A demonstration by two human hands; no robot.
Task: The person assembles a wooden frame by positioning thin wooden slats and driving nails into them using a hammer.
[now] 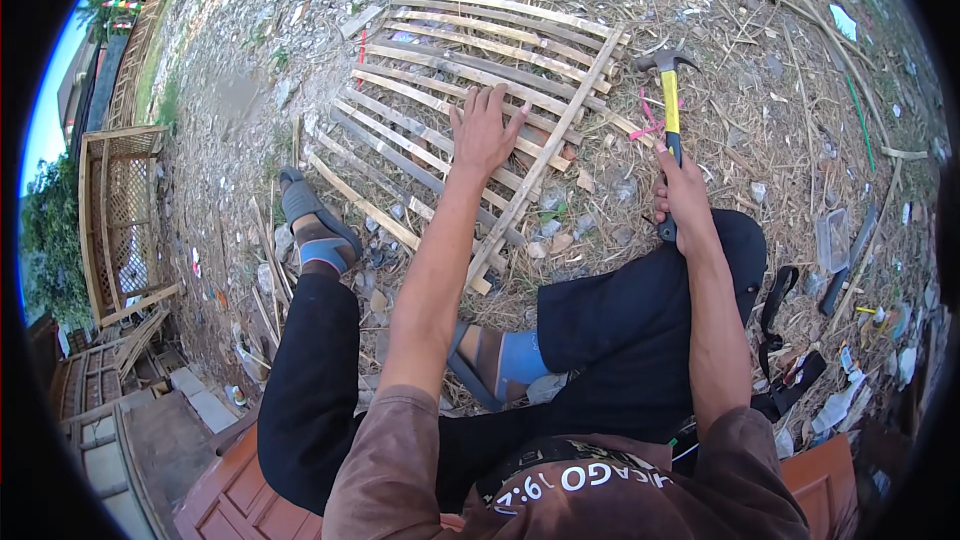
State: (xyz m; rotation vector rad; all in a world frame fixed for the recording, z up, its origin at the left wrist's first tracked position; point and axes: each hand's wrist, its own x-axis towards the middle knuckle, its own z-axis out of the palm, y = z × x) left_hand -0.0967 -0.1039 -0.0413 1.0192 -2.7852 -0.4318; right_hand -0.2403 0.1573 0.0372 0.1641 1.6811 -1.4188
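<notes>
One hand (484, 128) on slat panel (440, 90); other (686, 198) grips hammer (668, 90).

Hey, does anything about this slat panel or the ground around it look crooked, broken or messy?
The bamboo slat panel under the left hand has unevenly spaced slats, and its crosspiece runs diagonally across them. The ground is littered: a clear plastic container and scraps lie to the right of the right hand, which grips a yellow-handled claw hammer.
</notes>
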